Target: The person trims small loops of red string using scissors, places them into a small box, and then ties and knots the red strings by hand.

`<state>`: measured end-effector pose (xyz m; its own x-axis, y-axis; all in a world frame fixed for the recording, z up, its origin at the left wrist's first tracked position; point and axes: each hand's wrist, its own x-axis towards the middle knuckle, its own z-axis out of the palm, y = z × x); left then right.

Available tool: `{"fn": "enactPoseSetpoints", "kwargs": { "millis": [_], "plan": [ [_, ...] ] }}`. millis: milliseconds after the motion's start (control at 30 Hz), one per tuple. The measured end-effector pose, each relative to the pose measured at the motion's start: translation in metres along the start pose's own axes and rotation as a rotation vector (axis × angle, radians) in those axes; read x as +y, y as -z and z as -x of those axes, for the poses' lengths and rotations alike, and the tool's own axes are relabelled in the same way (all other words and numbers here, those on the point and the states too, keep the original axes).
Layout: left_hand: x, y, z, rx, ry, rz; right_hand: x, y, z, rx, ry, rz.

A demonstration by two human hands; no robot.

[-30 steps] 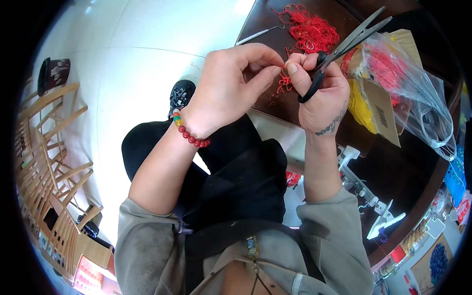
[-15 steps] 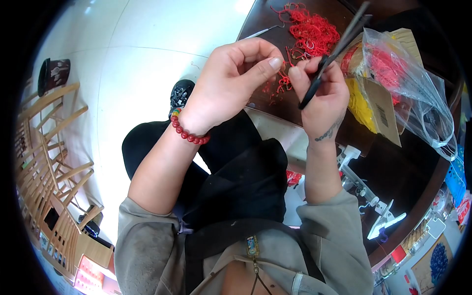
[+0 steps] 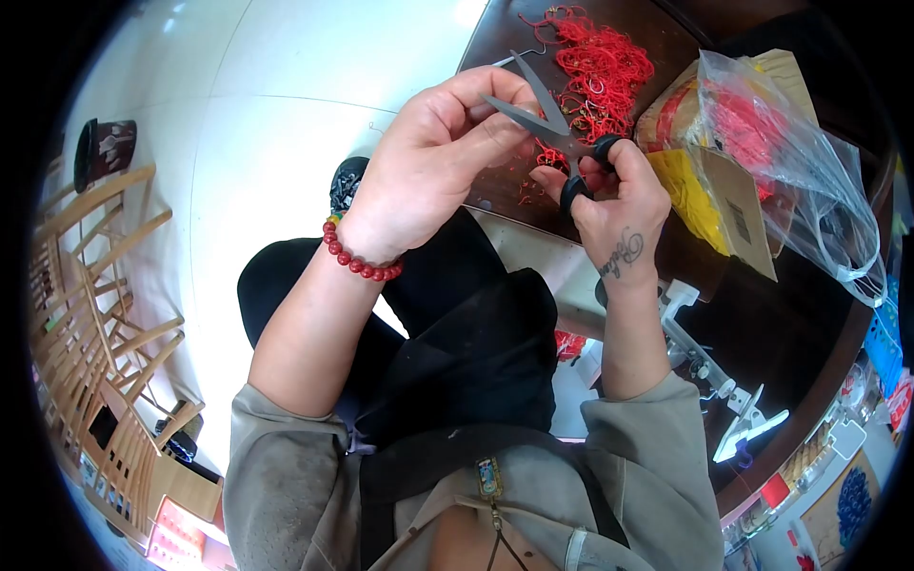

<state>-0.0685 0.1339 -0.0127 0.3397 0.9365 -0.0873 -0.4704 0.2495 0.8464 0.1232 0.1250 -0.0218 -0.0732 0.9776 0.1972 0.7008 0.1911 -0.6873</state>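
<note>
from my end i see the right hand (image 3: 617, 205) gripping the scissors (image 3: 560, 136), blades parted across the left hand (image 3: 414, 171), whose thumb and forefinger curl toward each other; i can't tell whether they pinch anything. just beyond both hands, red cords (image 3: 602, 68) heap on the tabletop (image 3: 491, 43); a clear plastic bag (image 3: 804, 190) lies right of them.

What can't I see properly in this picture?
In the head view:
What, if anything, the left hand pinches: hidden by the hand itself and the open scissors.
Right-wrist tattoo: too small to read for sure.
Inside of the cardboard box: partly covered by the plastic bag.
Part of the black shoe: behind the left wrist.
</note>
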Motion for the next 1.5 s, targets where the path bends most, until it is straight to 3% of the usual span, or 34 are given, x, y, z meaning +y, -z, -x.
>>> {"fn": "enactPoseSetpoints", "kwargs": {
  "millis": [633, 733, 833, 933, 1300, 1500],
  "plan": [
    [-0.001, -0.002, 0.000, 0.033, 0.016, 0.012, 0.004, 0.005, 0.001, -0.051, -0.018, 0.042],
    [-0.004, -0.001, -0.001, 0.004, 0.044, 0.074, 0.001, 0.005, 0.003, -0.130, -0.309, -0.403],
    [-0.002, 0.000, -0.002, -0.046, 0.094, 0.267, -0.006, 0.002, 0.004, -0.079, -0.323, -0.936],
    [-0.002, 0.005, -0.005, -0.114, 0.134, 0.465, -0.009, -0.007, 0.007, -0.051, -0.290, -1.153],
    [-0.006, 0.007, -0.009, -0.164, 0.154, 0.828, -0.017, -0.023, 0.006, -0.076, -0.264, -1.307],
    [-0.002, 0.004, -0.008, -0.212, 0.107, 0.957, -0.015, -0.022, 0.008, -0.028, -0.253, -1.218]
  ]
}}
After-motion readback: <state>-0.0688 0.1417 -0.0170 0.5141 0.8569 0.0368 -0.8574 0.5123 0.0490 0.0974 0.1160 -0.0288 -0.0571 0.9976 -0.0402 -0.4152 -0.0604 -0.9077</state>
